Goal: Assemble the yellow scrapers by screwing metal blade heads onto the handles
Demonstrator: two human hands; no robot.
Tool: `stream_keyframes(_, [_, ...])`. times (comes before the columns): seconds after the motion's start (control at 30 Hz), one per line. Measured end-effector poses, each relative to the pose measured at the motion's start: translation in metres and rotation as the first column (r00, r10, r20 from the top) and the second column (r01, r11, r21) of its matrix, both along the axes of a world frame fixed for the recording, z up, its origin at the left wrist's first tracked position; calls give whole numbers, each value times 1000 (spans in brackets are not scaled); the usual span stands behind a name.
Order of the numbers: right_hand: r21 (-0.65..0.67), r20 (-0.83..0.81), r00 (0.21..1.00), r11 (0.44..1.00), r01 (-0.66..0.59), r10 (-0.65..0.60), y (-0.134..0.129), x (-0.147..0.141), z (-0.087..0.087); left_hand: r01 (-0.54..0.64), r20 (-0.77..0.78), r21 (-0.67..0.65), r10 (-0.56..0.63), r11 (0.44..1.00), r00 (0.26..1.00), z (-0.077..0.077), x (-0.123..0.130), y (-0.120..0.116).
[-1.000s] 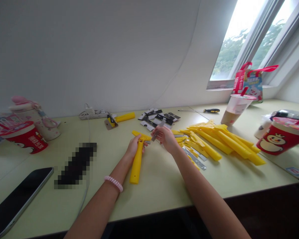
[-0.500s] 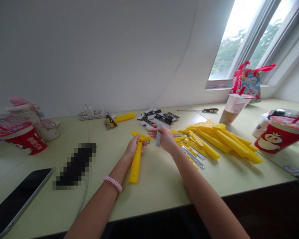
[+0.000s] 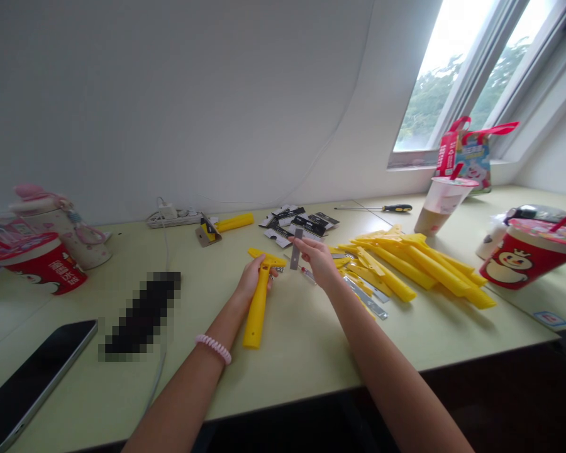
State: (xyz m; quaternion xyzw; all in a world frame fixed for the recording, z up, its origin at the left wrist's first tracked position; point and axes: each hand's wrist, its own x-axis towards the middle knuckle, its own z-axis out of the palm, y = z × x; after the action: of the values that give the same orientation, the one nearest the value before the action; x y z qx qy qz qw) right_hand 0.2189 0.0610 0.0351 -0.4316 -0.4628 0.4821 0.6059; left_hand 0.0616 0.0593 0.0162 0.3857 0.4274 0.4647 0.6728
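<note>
Head view: left hand [image 3: 255,280] clenched around a yellow plastic scraper [image 3: 257,314], handle end pointing toward the person, above the desk [image 3: 302,346]. Right hand [image 3: 315,258] pinches a steel blade [image 3: 295,248] upright, near the scraper's head but not seated in it. To the right of the hands lie a large heap of yellow scraper handles [image 3: 419,267] and loose blades [image 3: 365,299]; black card packets [image 3: 292,220] lie ahead. One scraper is in hand; most of the stock remains in the heap.
</note>
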Motion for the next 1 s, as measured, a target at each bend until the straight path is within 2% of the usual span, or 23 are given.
stream_keyframes(0.1, [15, -117, 992, 999, 38, -35, 1, 1, 0, -3, 8, -4, 3, 1000, 1000, 0, 0, 0])
stream_keyframes(0.23, [9, -257, 966, 1000, 6, -3, 2, 1, 1, 9, 18, -5, -8, 1000, 1000, -1, 1, 0])
stream_keyframes(0.53, [67, -339, 939, 997, -44, 65, 1, -2, 2, 28, -4, -28, -28, 999, 1000, 3, 1, -3])
stream_keyframes(0.8, [152, -345, 927, 983, -99, 146, -1, -4, 5, 30, -31, 1, -30, 1000, 999, 3, 1, -4])
stream_keyframes(1.0, [185, -102, 981, 972, -143, 164, -5, -8, 2, 44, -10, 79, -43, 996, 999, 3, 3, -6])
